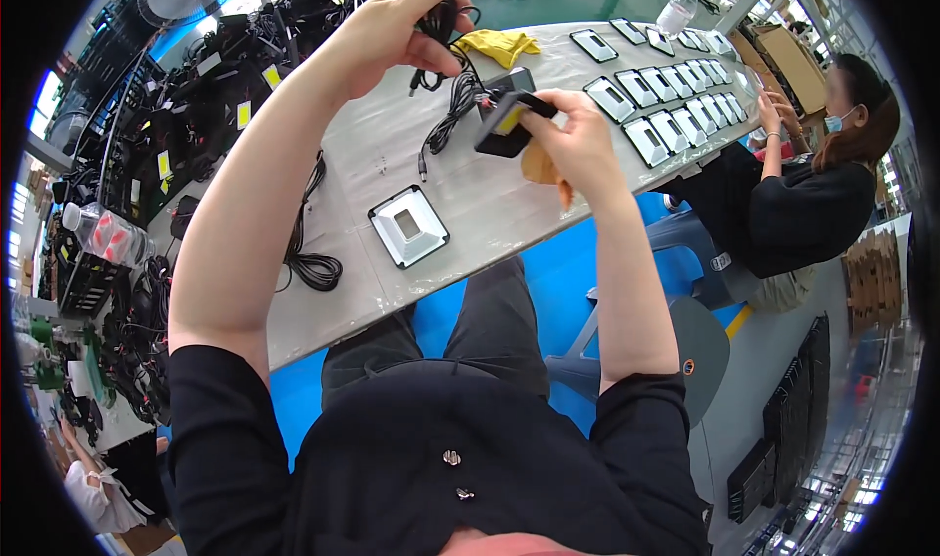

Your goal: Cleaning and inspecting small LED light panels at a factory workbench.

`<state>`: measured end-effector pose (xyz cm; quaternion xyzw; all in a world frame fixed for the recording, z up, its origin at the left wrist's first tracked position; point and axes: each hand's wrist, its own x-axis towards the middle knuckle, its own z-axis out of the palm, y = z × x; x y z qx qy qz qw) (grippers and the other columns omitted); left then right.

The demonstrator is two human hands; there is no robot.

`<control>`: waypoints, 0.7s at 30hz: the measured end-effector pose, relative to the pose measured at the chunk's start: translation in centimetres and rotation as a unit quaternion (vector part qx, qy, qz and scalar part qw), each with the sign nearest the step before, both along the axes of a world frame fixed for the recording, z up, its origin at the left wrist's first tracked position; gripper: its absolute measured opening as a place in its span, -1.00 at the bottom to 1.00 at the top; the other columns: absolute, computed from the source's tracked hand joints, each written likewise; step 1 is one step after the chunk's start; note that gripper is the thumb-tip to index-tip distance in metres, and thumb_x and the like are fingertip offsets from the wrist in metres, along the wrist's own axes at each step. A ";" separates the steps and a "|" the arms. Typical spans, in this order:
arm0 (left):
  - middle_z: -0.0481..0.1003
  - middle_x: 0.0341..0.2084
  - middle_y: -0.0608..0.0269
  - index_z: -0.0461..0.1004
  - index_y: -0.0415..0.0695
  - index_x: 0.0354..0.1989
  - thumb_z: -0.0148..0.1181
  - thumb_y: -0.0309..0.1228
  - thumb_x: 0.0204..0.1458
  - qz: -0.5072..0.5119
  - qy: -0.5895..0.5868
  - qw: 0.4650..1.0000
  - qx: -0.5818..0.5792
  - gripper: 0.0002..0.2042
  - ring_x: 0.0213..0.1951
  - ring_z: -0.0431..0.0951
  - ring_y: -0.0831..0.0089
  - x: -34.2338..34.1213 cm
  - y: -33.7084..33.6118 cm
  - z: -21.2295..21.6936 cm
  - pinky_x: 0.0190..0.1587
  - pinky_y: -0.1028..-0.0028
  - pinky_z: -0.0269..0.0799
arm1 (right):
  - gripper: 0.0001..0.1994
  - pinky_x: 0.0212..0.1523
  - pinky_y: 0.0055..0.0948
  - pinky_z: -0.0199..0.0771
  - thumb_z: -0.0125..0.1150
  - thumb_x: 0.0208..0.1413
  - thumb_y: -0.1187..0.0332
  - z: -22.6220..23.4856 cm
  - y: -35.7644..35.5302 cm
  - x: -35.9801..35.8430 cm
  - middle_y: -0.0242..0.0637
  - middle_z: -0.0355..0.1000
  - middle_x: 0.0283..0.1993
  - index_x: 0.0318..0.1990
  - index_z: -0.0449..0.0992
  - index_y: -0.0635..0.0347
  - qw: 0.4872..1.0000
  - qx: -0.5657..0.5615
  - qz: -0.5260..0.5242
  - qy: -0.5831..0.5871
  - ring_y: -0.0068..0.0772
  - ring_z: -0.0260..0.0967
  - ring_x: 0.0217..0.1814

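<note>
My left hand [394, 29] is raised over the far side of the table, its fingers curled round a coiled black cable [438, 29]. In my right hand [580, 143] is a black lamp housing [502, 143], tilted, with a yellow LED panel [510, 117] on its face. Behind it another black housing [516, 79] is partly hidden. A black cable with a plug end [446, 120] lies beside the housings. Closer to me, a white reflector in a black frame [407, 250] rests flat on the table. An orange-tan cloth [539, 164] shows below my right hand.
Rows of white reflectors [654, 86] cover the table's right part, near a co-worker [813, 199]. A yellow cloth [501, 45] and a bottle [676, 13] are at the far side. Cables [318, 270] lie left; black lamps [220, 101] are heaped beyond. A stool [697, 350] stands right.
</note>
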<state>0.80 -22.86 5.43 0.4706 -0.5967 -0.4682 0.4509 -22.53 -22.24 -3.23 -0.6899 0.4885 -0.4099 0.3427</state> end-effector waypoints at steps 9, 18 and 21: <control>0.50 -0.32 0.23 0.43 -0.14 -0.19 -0.06 -0.19 0.19 -0.082 -0.051 0.994 0.051 -0.73 -0.58 0.54 0.48 2.1 -0.2 -2.3 -0.40 0.54 0.54 | -0.79 -0.24 -0.66 0.44 0.23 0.10 0.48 -0.5 -0.6 -5.0 -0.33 0.54 -0.26 -0.11 0.56 0.36 0.973 0.109 0.107 -0.176 -0.67 0.42 -0.26; 0.48 -0.01 0.21 0.53 -0.08 -0.12 0.22 -0.46 -0.21 -0.065 -0.696 0.675 -0.237 -0.63 0.26 0.24 0.25 -4.0 3.2 -2.4 0.34 0.09 -0.03 | -0.80 -0.18 -0.64 0.48 0.20 0.13 0.51 -2.1 -0.4 -4.8 -0.29 0.54 -0.23 -0.09 0.57 0.33 0.983 0.131 0.098 -0.084 -0.63 0.45 -0.21; 0.49 -0.04 0.20 0.48 -0.10 -0.04 0.20 -0.50 -0.17 -0.095 -0.654 0.708 -0.250 -0.59 0.23 0.27 0.25 -4.4 1.9 -4.5 0.35 0.12 -0.03 | -0.78 -0.18 -0.61 0.50 0.20 0.15 0.46 -2.1 -0.6 -5.3 -0.29 0.54 -0.22 -0.07 0.55 0.33 0.980 0.097 0.131 -0.110 -0.59 0.46 -0.21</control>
